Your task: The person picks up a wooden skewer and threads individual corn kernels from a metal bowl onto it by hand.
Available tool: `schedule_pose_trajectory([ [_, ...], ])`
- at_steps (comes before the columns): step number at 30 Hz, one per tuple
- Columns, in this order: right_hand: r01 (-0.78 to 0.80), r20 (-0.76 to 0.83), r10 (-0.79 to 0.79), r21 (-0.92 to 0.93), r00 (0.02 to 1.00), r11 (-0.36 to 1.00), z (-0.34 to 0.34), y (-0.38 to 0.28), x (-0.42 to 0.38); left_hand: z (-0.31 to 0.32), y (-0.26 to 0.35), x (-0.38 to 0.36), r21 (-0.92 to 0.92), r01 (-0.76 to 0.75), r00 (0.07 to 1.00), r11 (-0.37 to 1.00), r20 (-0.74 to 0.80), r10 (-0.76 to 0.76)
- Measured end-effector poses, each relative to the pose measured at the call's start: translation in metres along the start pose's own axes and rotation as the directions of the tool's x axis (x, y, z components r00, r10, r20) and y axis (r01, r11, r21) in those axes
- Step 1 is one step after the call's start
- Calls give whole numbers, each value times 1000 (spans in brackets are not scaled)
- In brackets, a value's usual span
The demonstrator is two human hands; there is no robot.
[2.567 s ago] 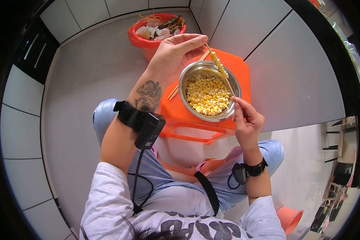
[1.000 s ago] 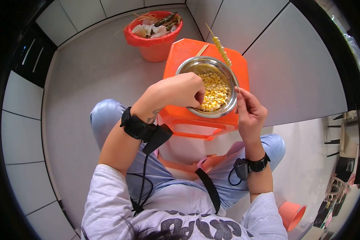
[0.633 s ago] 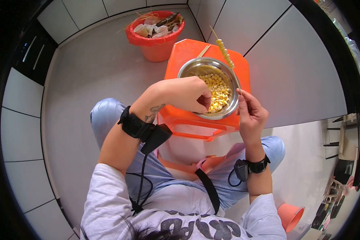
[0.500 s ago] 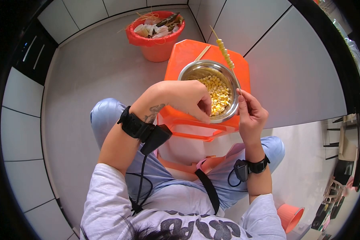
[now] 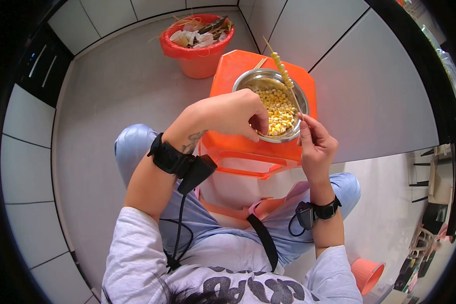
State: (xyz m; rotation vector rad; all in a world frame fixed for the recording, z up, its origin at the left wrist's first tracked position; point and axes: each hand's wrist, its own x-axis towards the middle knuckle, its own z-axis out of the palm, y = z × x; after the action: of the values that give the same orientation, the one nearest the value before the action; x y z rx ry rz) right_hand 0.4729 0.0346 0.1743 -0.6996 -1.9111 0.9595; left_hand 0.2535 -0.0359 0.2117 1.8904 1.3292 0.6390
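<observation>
My right hand (image 5: 317, 144) pinches the lower end of a thin wooden skewer (image 5: 281, 70) threaded with yellow corn kernels. The skewer slants up and left across the right rim of a metal bowl (image 5: 301, 93). Loose corn kernels (image 5: 279, 109) lie inside the bowl. At the bowl's front-left rim, my left hand (image 5: 238, 114) is closed, with the thumb by the edge and the curled fingers on the inner side. Its palm side is hidden. The bowl rests on an orange plastic stool (image 5: 228, 78).
Thin wooden sticks (image 5: 261, 62) lie on the stool behind the bowl. A red bin (image 5: 196, 66) with a lined rim and waste stands behind left. White cabinet panels (image 5: 375, 96) rise close on the right. A pink bucket (image 5: 367, 276) is at the lower right.
The bowl has slid away from me and slightly right, and my left hand has shifted with its rim. The corn skewer has swung a little left, now overlapping the bowl.
</observation>
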Motion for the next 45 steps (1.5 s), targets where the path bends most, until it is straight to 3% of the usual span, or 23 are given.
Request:
schedule_pose_trajectory([
  [3, 15, -15, -15, -3, 1000, 1000, 1, 1, 1, -1, 3, 0, -15, -13, 1000, 1000, -20, 13],
  [6, -1, -10, 1, 4, 1000, 1000, 1, 1, 1, -6, 8, -1, -85, 64, 997, 994, -32, -67],
  [8, 2, -16, -1, 7, 1000, 1000, 1, 2, 0, -9, 10, -1, -214, 80, 941, 974, -305, -145],
  [9, 1, -16, -1, 7, 1000, 1000, 1, 2, 1, -10, 5, 1, -214, 81, 941, 974, -305, -145],
  [11, 1, -20, -1, 6, 1000, 1000, 1, 1, 2, -15, -9, 6, -554, -207, 718, 806, -646, -260],
  [15, -22, 28, 22, 6, 999, 1000, -1, -2, -1, -27, -21, 7, -631, -429, 589, 646, -738, -329],
  [29, 4, 62, -4, -5, 998, 1000, 1, -5, -2, -26, -18, 11, -369, -394, 441, 842, -879, -179],
  [32, 2, 55, -1, -19, 998, 1000, 2, -8, -1, -27, -21, 12, -265, -347, 393, 900, -912, -117],
  [34, 0, 52, 0, -11, 999, 1000, 3, -9, -1, -27, -21, 13, -80, -241, 316, 967, -949, 0],
  [40, -4, 52, 5, -16, 999, 1000, 2, -6, -2, -25, -20, 14, 134, -146, 231, 980, -959, 165],
  [45, -9, 53, 10, -18, 999, 1000, 3, -8, -2, -26, -21, 14, 222, -130, 226, 966, -942, 247],
])
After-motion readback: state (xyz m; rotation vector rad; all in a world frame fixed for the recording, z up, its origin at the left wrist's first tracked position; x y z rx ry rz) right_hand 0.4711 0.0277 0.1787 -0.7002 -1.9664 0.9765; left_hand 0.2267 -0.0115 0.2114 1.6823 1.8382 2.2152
